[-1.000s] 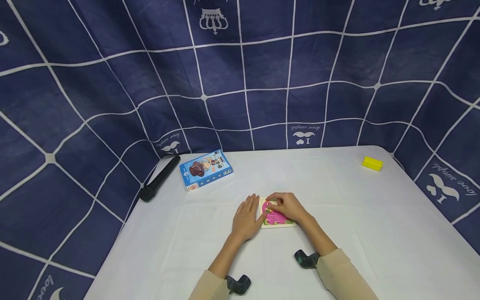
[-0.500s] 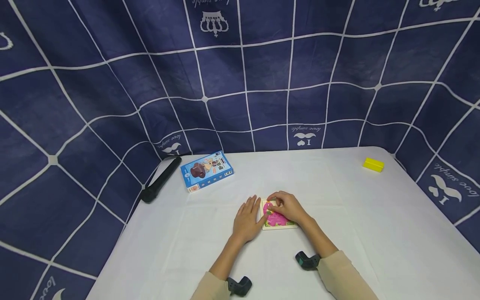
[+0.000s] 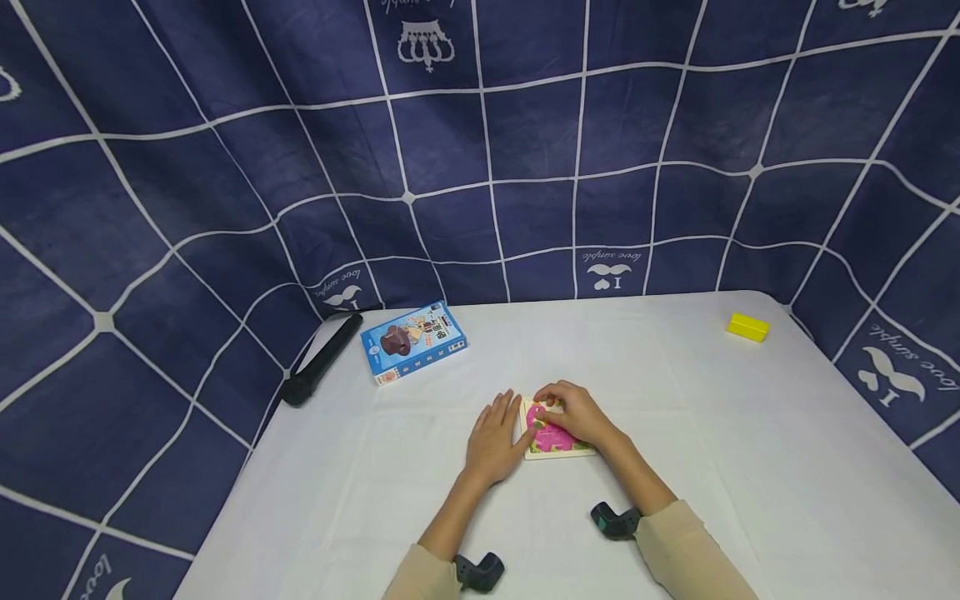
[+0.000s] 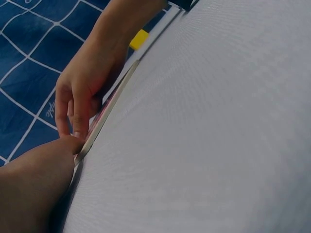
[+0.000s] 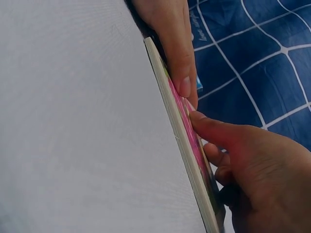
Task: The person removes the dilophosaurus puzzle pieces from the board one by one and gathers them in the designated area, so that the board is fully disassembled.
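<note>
A square puzzle board [image 3: 555, 439] with a cream frame and a pink and green picture lies flat on the table before me. My left hand [image 3: 495, 442] rests along its left side, fingers straight, with the thumb over the board's edge. From the right, my right hand [image 3: 581, 414] reaches over the upper part, its thumb and bent fingers pinching a puzzle piece [image 5: 190, 105] at the picture's surface. Most of that piece is hidden by the fingers. In the left wrist view the board [image 4: 111, 104] shows edge-on, and the fingertips of the right hand meet the left thumb.
A blue picture box [image 3: 414, 342] lies at the back left of the white table [image 3: 637, 358]. Left of it is a black microphone-like stick [image 3: 321, 360]. A yellow block [image 3: 747, 327] sits at the far right. Dark blue gridded cloth [image 3: 525, 142] hangs behind.
Both hands stay almost in place on the puzzle board. The whole head view has shifted very slightly. The box, stick and yellow block lie as before.
</note>
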A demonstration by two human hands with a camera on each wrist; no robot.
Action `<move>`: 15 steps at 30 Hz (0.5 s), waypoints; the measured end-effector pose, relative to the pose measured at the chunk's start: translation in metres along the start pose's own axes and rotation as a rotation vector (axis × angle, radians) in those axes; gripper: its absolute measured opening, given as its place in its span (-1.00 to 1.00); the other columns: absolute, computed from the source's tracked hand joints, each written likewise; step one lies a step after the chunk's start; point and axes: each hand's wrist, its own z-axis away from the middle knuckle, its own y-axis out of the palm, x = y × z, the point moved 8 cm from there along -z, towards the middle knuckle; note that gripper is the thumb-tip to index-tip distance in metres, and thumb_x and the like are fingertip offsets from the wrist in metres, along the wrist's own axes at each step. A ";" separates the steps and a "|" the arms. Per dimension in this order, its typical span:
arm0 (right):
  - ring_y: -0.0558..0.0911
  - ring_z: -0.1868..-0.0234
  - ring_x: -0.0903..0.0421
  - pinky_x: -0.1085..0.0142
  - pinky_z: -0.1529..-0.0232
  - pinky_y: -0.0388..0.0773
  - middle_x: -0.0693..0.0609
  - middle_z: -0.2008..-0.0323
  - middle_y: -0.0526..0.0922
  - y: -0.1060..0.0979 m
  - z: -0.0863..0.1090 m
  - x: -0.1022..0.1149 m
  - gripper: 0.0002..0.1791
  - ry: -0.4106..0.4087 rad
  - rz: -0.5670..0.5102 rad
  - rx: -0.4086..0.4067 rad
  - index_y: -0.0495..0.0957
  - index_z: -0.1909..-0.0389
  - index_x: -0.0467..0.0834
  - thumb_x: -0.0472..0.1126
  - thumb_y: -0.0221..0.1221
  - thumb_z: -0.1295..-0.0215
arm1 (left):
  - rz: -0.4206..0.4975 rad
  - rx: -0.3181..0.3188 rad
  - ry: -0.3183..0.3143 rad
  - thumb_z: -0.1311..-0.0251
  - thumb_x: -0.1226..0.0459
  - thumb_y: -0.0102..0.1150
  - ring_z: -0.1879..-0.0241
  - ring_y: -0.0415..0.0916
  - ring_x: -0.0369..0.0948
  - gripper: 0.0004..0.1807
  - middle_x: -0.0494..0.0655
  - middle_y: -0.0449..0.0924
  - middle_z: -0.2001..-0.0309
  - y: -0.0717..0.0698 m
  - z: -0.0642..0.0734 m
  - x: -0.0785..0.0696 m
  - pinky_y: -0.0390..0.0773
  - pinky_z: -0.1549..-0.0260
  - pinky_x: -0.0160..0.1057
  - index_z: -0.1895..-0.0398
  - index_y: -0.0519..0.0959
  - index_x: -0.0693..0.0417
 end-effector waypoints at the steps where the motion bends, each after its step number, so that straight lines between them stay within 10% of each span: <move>1: 0.42 0.41 0.23 0.35 0.39 0.41 0.18 0.45 0.48 0.000 0.000 0.000 -0.77 0.003 0.003 0.005 0.60 0.24 -0.10 -0.18 0.34 -0.05 | -0.001 -0.001 0.002 -0.29 -0.14 -0.23 -0.39 -0.07 -0.10 -0.28 -0.01 0.04 -0.40 0.000 0.000 0.000 -0.08 -0.33 -0.15 -0.39 0.14 0.09; 15: 0.41 0.50 0.22 0.37 0.50 0.36 0.21 0.48 0.57 -0.004 0.000 0.000 -0.80 0.003 -0.071 -0.034 0.56 0.27 -0.05 -0.16 0.32 -0.08 | 0.002 -0.022 0.015 -0.28 -0.14 -0.22 -0.38 -0.05 -0.09 -0.28 -0.01 0.06 -0.40 0.001 0.000 0.000 -0.04 -0.32 -0.13 -0.38 0.15 0.10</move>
